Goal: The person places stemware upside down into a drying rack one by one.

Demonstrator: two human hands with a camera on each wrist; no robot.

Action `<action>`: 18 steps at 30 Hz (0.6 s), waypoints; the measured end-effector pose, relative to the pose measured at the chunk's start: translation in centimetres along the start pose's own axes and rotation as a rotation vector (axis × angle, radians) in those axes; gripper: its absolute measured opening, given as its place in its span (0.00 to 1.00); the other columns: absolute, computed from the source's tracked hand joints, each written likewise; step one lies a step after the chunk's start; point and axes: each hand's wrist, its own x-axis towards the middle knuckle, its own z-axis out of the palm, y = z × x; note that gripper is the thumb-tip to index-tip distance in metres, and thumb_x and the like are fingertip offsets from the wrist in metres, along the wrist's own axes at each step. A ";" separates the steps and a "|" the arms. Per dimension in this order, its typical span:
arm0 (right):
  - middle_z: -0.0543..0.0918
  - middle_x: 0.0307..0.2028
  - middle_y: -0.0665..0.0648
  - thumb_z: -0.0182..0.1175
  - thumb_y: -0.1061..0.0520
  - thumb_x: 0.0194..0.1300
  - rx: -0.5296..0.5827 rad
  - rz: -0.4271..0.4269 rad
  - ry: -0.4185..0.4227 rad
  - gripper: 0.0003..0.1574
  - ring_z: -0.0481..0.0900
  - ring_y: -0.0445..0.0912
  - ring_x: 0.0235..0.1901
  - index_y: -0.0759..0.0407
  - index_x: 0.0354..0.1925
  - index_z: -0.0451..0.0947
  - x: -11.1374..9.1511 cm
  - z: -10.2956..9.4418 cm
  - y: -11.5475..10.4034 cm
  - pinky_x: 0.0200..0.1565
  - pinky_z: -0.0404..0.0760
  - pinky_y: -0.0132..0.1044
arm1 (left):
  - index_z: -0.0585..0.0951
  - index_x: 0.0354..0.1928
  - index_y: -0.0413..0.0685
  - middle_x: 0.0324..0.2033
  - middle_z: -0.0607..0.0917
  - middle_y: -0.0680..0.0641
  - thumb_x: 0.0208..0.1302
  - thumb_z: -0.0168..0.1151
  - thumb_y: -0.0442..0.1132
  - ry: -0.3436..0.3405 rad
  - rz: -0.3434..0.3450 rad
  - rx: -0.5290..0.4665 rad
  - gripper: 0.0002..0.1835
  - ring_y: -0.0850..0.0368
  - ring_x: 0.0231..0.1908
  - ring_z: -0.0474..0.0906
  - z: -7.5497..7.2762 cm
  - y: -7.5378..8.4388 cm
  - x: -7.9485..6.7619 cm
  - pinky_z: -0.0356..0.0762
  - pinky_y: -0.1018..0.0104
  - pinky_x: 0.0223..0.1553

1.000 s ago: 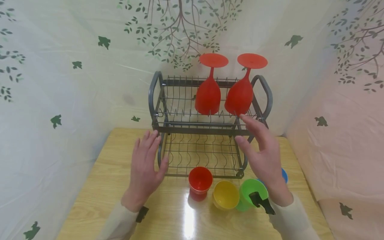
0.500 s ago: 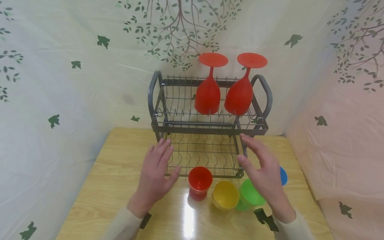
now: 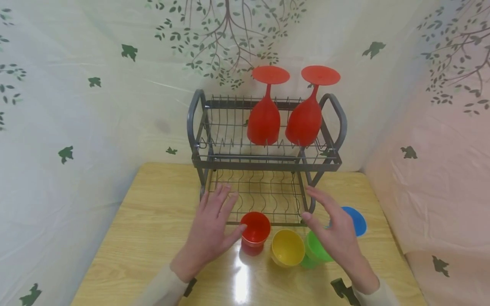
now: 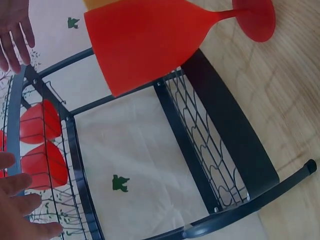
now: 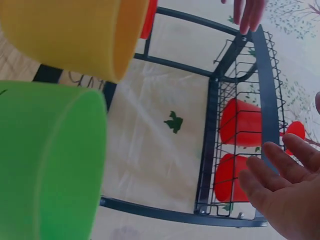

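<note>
My left hand point(image 3: 210, 231) is spread open, its thumb tip overlapping the rim of an upright red goblet point(image 3: 255, 233) in the head view. In the left wrist view that red goblet point(image 4: 150, 42) shows its bowl, stem and round foot. My right hand point(image 3: 337, 238) has its fingers extended and thumb apart, holding nothing, over the green goblet point(image 3: 317, 248), which it partly covers. A yellow goblet point(image 3: 288, 248) stands between the red and green ones. Behind my right hand a blue goblet point(image 3: 355, 221) is partly hidden.
A dark two-tier dish rack point(image 3: 264, 165) stands behind the goblets. On its upper tier two red goblets point(image 3: 264, 121) rest upside down, the right one point(image 3: 305, 121) leaning. The wooden table point(image 3: 126, 238) meets a cloth with printed leaves point(image 3: 130, 106) at the back and sides.
Both hands have come down from beside the rack toward the front goblets. The left hand has also moved right, toward the red goblet. More of the blue goblet shows.
</note>
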 end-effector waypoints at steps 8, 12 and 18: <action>0.77 0.69 0.57 0.72 0.60 0.61 -0.046 0.011 -0.047 0.36 0.77 0.61 0.64 0.60 0.67 0.77 -0.9 0.1 1.1 0.67 0.61 0.20 | 0.69 0.73 0.39 0.77 0.63 0.38 0.78 0.34 0.68 -0.170 -0.010 0.007 0.43 0.35 0.76 0.57 0.6 0.7 -0.1 0.56 0.30 0.72; 0.77 0.69 0.58 0.72 0.60 0.62 -0.052 0.043 -0.080 0.35 0.77 0.61 0.64 0.60 0.66 0.77 -1.3 0.0 1.5 0.66 0.59 0.19 | 0.68 0.75 0.42 0.78 0.62 0.39 0.74 0.49 0.67 -0.271 -0.018 0.014 0.41 0.37 0.78 0.54 0.9 1.1 -0.2 0.54 0.32 0.73; 0.77 0.69 0.57 0.71 0.58 0.66 -0.081 0.104 -0.138 0.34 0.76 0.60 0.66 0.58 0.68 0.76 -1.7 0.0 2.1 0.66 0.74 0.48 | 0.66 0.77 0.46 0.80 0.58 0.41 0.66 0.61 0.69 -0.393 -0.008 0.011 0.47 0.38 0.78 0.52 1.4 1.4 0.1 0.50 0.35 0.75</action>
